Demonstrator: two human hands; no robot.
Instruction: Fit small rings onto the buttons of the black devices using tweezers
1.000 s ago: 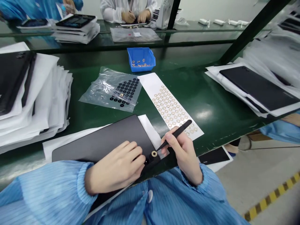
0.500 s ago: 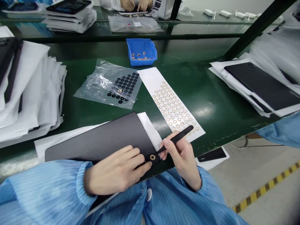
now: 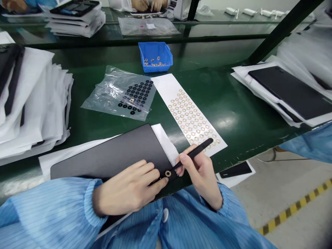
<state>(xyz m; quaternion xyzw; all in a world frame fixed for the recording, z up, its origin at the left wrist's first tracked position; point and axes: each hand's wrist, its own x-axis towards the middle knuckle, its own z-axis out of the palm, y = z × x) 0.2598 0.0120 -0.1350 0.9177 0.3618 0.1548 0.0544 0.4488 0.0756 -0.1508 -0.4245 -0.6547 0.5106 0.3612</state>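
Your left hand [image 3: 129,188] lies palm down across the near right part of the black tablet [image 3: 121,148], its grip loosely open: the fingers are part bent, with no object seen in them, and one fingertip reaches the edge of the small gold ring [image 3: 168,173]. That ring lies flat on the tablet, near its right-hand end. Your right hand [image 3: 199,173] has its grip closed on the black tweezers [image 3: 195,150], pinched between thumb and fingers — their tip points down and left, right at the ring. Whether the tip touches it or only hovers, you cannot tell from here.

The tablet rests on white wrapping [image 3: 163,133] at the near edge of the green counter [image 3: 212,90]. Beyond it lies a white strip [image 3: 166,84] with rows of pale gold rings [image 3: 186,114], its near end just past your right hand. Left of the strip is a clear plastic bag [image 3: 100,98] with black discs [image 3: 140,93] showing in it, and a blue bin [image 3: 155,69] of small gold pieces stands past both. Wrapped tablets are piled at your left [image 3: 41,103], and more lie at your right. Across the shelf [image 3: 220,29], a co-worker's hands [image 3: 150,5] are partly in view.
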